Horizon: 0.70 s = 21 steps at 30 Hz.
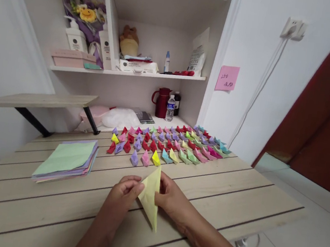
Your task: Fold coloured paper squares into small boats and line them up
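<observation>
A pale yellow sheet of paper, folded into a triangle, is held above the table's near part. My left hand pinches its left corner between thumb and fingers. On the long folded side, my right hand grips it, thumb in front and fingers behind. The fingertips behind the paper are hidden. Just beyond my hands stand rows of small folded paper boats in red, purple, pink, yellow, green and blue. To the left lies a stack of coloured paper squares, a light green one on top.
The slatted wooden table ends on the right above a tiled floor. A raised wooden shelf on black legs stands at left. Behind are a red jug, a water bottle and white shelving. A pink note sticks to the wall.
</observation>
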Each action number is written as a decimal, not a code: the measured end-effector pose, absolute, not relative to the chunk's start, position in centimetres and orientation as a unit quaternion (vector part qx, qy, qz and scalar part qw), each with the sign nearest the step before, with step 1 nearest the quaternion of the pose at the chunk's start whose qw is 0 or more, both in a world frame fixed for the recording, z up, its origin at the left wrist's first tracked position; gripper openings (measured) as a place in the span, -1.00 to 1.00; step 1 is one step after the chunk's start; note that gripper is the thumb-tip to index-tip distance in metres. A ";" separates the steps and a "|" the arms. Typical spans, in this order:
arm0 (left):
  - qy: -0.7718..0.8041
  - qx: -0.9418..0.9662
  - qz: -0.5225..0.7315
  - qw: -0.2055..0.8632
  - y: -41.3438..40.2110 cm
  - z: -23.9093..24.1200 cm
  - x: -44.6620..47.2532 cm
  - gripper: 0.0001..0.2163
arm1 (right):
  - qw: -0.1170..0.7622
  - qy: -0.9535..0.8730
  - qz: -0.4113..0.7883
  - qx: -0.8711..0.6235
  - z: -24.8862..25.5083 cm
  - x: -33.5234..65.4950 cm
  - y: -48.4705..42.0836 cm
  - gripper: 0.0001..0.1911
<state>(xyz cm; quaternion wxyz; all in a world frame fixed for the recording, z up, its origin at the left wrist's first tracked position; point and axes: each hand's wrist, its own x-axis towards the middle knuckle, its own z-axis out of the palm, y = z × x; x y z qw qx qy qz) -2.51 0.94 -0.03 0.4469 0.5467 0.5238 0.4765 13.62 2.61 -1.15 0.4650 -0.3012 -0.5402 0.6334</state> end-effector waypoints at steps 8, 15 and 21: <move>0.595 0.573 0.501 0.260 0.8 -1.9 -3.8 -0.79 | 0.407 -0.633 0.546 -0.369 -2.4 13.7 2.9 -0.85; 0.608 0.588 0.473 0.246 -0.9 -2.9 -4.1 -0.68 | 0.375 -0.720 0.401 -0.425 -1.4 13.7 2.1 -0.76; 0.598 0.614 0.462 0.227 -2.7 -3.6 -4.3 -0.68 | 0.351 -0.771 0.303 -0.437 -1.8 13.3 1.2 -0.68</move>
